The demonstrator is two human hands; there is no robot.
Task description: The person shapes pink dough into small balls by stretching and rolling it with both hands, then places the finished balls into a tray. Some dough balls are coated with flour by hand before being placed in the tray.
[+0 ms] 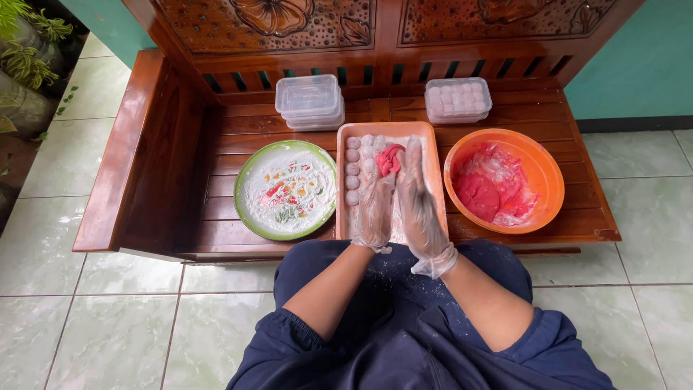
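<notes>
Both my hands wear clear plastic gloves and press together over a peach rectangular tray (pixel 434 163). My left hand (pixel 375 206) and my right hand (pixel 419 206) hold a red lump of dough (pixel 389 158) between the palms near the fingertips. Several small floured white balls (pixel 352 170) lie in rows along the tray's left and far side. An orange bowl (pixel 545 164) to the right holds red dough wrapped in clear plastic (pixel 491 189).
A green-rimmed plate (pixel 247 175) of white flour with coloured bits sits left of the tray. Stacked empty clear lidded boxes (pixel 310 101) and one box filled with white balls (pixel 458 100) stand at the back of the wooden bench (pixel 137 152). Tiled floor surrounds it; plants at far left.
</notes>
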